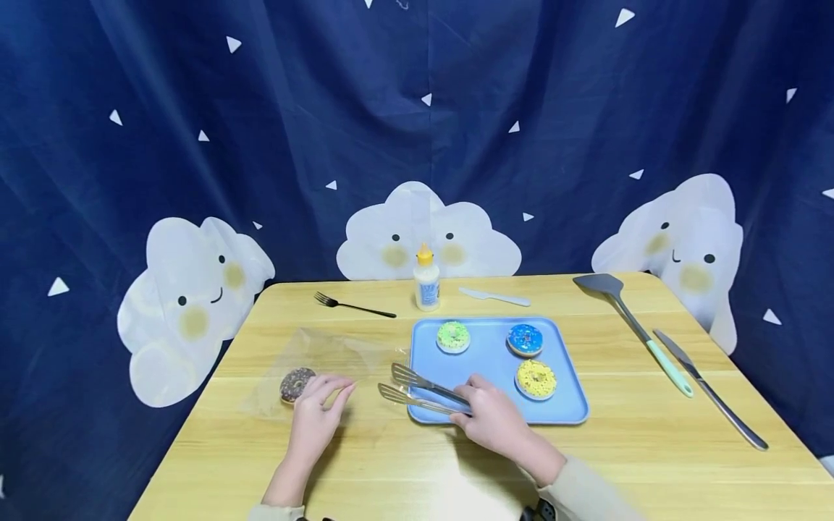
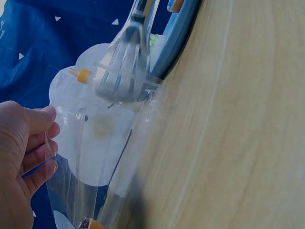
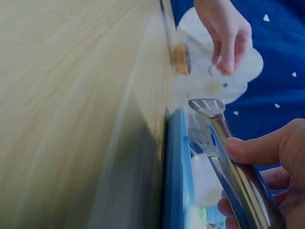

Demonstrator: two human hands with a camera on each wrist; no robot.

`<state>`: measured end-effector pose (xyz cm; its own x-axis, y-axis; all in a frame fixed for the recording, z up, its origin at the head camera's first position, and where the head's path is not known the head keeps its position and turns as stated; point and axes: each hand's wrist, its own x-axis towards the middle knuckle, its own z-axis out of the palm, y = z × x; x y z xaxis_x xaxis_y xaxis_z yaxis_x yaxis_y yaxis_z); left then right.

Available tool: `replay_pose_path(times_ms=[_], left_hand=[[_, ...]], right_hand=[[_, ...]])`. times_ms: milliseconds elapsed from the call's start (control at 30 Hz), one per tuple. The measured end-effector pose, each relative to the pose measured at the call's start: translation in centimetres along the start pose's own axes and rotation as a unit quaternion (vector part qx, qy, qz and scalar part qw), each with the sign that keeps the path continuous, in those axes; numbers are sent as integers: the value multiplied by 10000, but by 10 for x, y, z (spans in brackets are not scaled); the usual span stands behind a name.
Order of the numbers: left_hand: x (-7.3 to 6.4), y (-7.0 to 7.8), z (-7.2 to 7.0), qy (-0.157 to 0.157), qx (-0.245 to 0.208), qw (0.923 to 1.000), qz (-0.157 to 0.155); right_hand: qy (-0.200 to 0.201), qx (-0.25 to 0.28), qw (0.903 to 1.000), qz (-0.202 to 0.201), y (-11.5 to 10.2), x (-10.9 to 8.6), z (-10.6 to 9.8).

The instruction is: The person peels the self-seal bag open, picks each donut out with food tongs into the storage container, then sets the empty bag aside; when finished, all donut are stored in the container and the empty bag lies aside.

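My left hand [image 1: 319,416] pinches the edge of a clear plastic bag [image 1: 326,351] between thumb and fingers. Inside the bag, at its left part, lies a chocolate doughnut [image 1: 295,375] with a speckled top. In my right hand [image 1: 493,421] is a pair of metal tongs [image 1: 444,391], gripped over the front left of the blue tray [image 1: 482,367]. The slotted heads of the tongs [image 2: 124,62] are spread apart with nothing between them, right at the bag's mouth in the left wrist view. Green [image 1: 446,341], blue [image 1: 519,343] and yellow [image 1: 529,388] doughnuts sit on the tray.
Behind the tray stand a glue bottle [image 1: 427,284] with a yellow cap and a pale knife [image 1: 498,297]. A black fork [image 1: 358,307] lies at the back left. On the right lie a spatula [image 1: 635,323] and a metal knife [image 1: 713,394]. A blue curtain [image 1: 417,145] hangs behind the table.
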<state>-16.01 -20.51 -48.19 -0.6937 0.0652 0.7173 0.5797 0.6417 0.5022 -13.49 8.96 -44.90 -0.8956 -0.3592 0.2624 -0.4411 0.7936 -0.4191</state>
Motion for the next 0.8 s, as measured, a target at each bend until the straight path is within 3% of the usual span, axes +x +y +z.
replay_pose_path(times_ms=[400, 800], left_hand=[[-1, 2, -2, -25, 47, 10000, -29], [-4, 5, -3, 1, -51, 10000, -15]], right_hand=[[-404, -172, 9979, -474, -24, 37, 27], [-667, -60, 9963, -539, -45, 60, 51]])
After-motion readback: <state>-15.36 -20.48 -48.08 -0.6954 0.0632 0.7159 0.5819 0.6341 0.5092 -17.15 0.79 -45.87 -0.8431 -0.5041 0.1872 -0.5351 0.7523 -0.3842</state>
